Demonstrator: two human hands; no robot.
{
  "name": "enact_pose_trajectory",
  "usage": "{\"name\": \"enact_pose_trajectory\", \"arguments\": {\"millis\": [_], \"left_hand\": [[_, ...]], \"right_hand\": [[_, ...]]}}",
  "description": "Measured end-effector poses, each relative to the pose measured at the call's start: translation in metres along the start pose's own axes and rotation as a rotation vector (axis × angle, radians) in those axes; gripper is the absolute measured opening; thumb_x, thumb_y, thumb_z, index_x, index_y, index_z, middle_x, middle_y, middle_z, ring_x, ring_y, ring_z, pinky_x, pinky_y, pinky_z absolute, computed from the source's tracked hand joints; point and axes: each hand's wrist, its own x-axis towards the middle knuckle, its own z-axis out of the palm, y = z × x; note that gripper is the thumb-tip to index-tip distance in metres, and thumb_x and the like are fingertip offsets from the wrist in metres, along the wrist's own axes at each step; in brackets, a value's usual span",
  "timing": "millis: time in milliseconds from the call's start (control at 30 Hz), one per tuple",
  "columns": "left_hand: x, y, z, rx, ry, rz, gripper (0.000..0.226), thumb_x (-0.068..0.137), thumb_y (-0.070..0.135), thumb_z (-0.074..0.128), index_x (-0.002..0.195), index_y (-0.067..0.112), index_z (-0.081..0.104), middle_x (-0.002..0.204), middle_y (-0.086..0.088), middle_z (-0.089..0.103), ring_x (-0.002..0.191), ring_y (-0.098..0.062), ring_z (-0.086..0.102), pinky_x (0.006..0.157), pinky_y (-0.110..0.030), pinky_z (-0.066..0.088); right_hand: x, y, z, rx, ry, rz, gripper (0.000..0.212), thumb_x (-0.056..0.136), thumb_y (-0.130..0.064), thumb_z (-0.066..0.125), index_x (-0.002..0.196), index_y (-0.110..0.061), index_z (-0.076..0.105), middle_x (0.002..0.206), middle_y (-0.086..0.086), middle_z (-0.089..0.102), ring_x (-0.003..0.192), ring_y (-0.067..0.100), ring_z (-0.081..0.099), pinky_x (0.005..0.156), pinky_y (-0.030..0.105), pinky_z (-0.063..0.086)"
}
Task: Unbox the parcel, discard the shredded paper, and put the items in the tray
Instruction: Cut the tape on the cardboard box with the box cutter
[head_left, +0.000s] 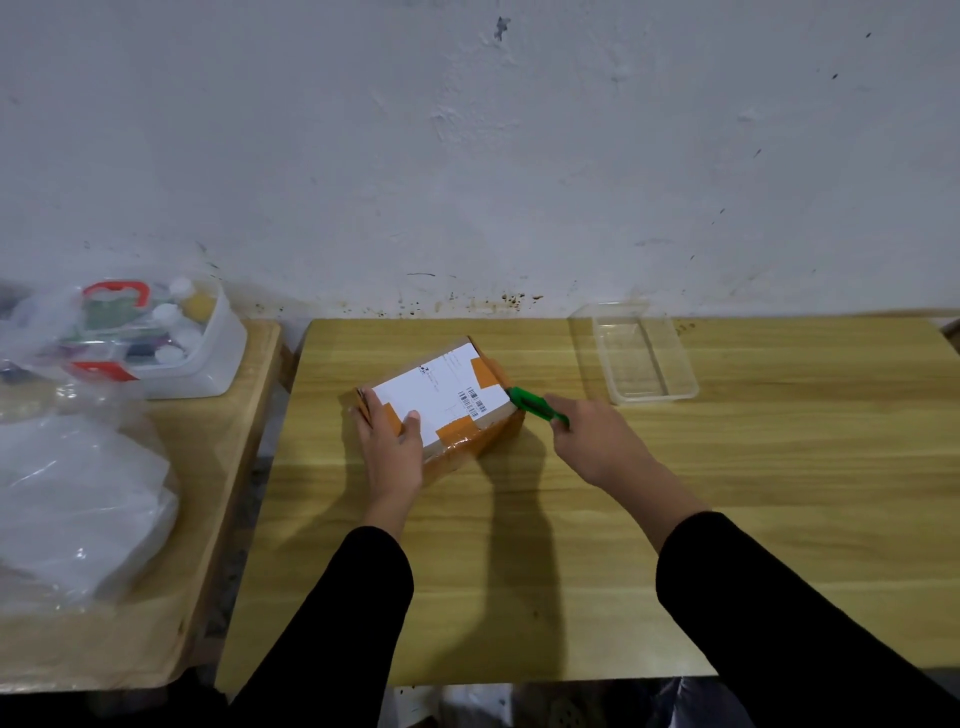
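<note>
Green cutter (535, 408) gripped in curled fingers of right hand (587, 436), tip set against right end of sealed parcel (441, 400), long axis near-left to far-right, mid-table, pressed by straight-fingered left hand (392, 447); tray (644, 358) at back edge.

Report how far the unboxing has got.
Done: nothing; the parcel is taped shut, the tray empty. In hand: left hand presses the parcel, right hand holds a green cutter at its edge. Left: opening, discarding paper, filling the tray.
</note>
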Motion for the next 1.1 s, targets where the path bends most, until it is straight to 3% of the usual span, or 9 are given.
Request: {"name": "enact_pose_trajectory", "arguments": {"millis": [167, 267, 433, 500, 633, 833, 967, 1100], "left_hand": [[-0.001, 0.004, -0.012, 0.078, 0.040, 0.054, 0.073, 0.091, 0.029, 0.057, 0.149, 0.013, 0.015, 0.158, -0.008, 0.005, 0.144, -0.027, 0.016, 0.112, -0.041, 0.031], [0.007, 0.007, -0.021, 0.238, 0.052, 0.192, 0.071, 0.090, 0.029, 0.058, 0.147, 0.007, 0.021, 0.159, -0.006, 0.004, 0.146, -0.024, 0.008, 0.114, -0.036, 0.023], [0.038, 0.016, -0.023, 0.620, -0.158, 0.394, 0.067, 0.094, 0.042, 0.045, 0.149, 0.018, 0.014, 0.159, -0.005, 0.011, 0.147, -0.023, 0.005, 0.118, -0.040, 0.009], [0.045, 0.021, -0.020, 0.735, -0.228, 0.425, 0.063, 0.096, 0.045, 0.038, 0.149, 0.023, 0.013, 0.156, -0.007, 0.021, 0.144, -0.026, 0.017, 0.117, -0.044, 0.016], [0.047, 0.031, -0.017, 0.884, -0.197, 0.423, 0.058, 0.097, 0.046, 0.033, 0.149, 0.029, 0.012, 0.147, -0.008, 0.034, 0.135, -0.027, 0.031, 0.109, -0.043, 0.030], [0.008, 0.036, 0.010, 0.653, -0.120, 0.050, 0.067, 0.092, 0.057, 0.034, 0.148, 0.033, 0.006, 0.143, -0.021, 0.032, 0.130, -0.037, 0.031, 0.103, -0.046, 0.031], [-0.014, 0.028, 0.027, 0.391, -0.137, 0.014, 0.073, 0.090, 0.056, 0.043, 0.148, 0.034, 0.005, 0.140, -0.018, 0.030, 0.127, -0.034, 0.035, 0.097, -0.042, 0.039], [-0.019, 0.024, 0.038, 0.323, -0.126, 0.043, 0.072, 0.091, 0.054, 0.040, 0.148, 0.034, 0.000, 0.135, -0.016, 0.031, 0.124, -0.033, 0.036, 0.096, -0.042, 0.038]], "right_hand": [[-0.016, 0.011, -0.006, 0.124, 0.104, 0.018, 0.036, 0.092, -0.014, 0.043, 0.126, -0.016, 0.054, 0.088, 0.022, 0.065, 0.073, 0.035, 0.059, 0.064, 0.042, 0.049], [-0.007, 0.011, -0.006, 0.215, 0.152, 0.022, 0.038, 0.094, -0.016, 0.043, 0.132, -0.018, 0.049, 0.084, 0.021, 0.065, 0.060, 0.026, 0.052, 0.057, 0.036, 0.043], [0.007, 0.008, 0.000, 0.304, 0.118, 0.035, 0.045, 0.096, -0.018, 0.042, 0.140, -0.022, 0.037, 0.091, 0.018, 0.062, 0.061, 0.022, 0.049, 0.057, 0.032, 0.040], [0.012, 0.008, 0.003, 0.308, 0.107, 0.047, 0.045, 0.097, -0.018, 0.041, 0.142, -0.022, 0.034, 0.096, 0.018, 0.061, 0.064, 0.023, 0.050, 0.059, 0.031, 0.040], [0.021, 0.009, 0.007, 0.314, 0.118, 0.077, 0.046, 0.096, -0.017, 0.040, 0.142, -0.021, 0.034, 0.100, 0.021, 0.061, 0.070, 0.025, 0.051, 0.062, 0.031, 0.039], [0.019, 0.013, 0.003, 0.343, 0.157, 0.121, 0.045, 0.096, -0.014, 0.039, 0.140, -0.017, 0.037, 0.101, 0.022, 0.062, 0.074, 0.028, 0.052, 0.062, 0.034, 0.043], [0.017, 0.018, -0.001, 0.359, 0.163, 0.145, 0.044, 0.096, -0.014, 0.040, 0.140, -0.017, 0.038, 0.106, 0.019, 0.062, 0.074, 0.026, 0.054, 0.061, 0.034, 0.045], [0.015, 0.021, -0.003, 0.391, 0.146, 0.136, 0.043, 0.095, -0.014, 0.041, 0.139, -0.017, 0.040, 0.110, 0.017, 0.060, 0.066, 0.019, 0.053, 0.055, 0.028, 0.042]]}}
